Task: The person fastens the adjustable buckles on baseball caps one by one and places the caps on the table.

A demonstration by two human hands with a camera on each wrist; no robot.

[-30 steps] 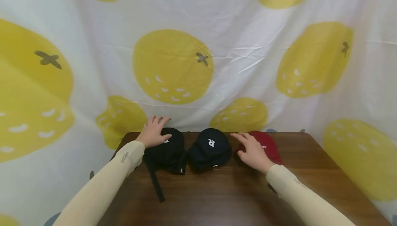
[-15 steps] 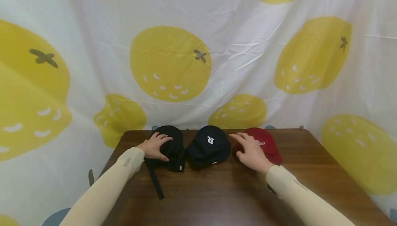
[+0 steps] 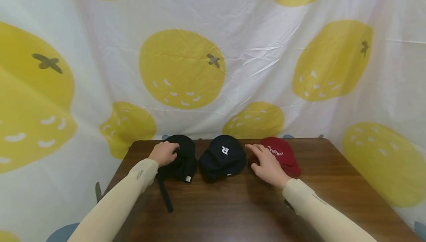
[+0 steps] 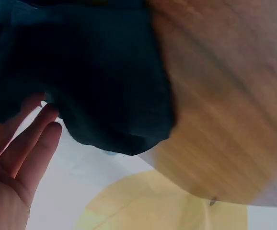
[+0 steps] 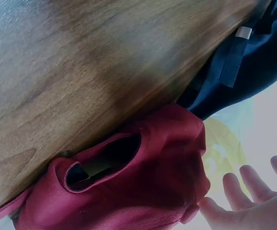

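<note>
At the back left of the wooden table, my left hand (image 3: 164, 153) pinches the crown of a black baseball cap (image 3: 187, 149). In the left wrist view its fingers (image 4: 39, 148) reach behind the dark cloth, and the thumb cannot be seen. A navy cap (image 3: 217, 164) with a white R sits in the middle of the row. On the right lies a red cap (image 3: 287, 153) with white lettering. My right hand (image 3: 269, 165) hovers over the red cap's left side, fingers spread and relaxed, holding nothing. The right wrist view shows the red cap's back opening (image 5: 105, 158).
The brown wooden table (image 3: 239, 208) reaches back to a white curtain (image 3: 253, 24) printed with yellow lemons. A black strap (image 3: 164, 194) trails from the black cap toward the front. The caps stand close together along the table's far edge.
My left hand has come down from above the black cap, and its spread fingers have curled onto it. The black cap's tag side has shifted slightly. The right hand stays nearly still.
</note>
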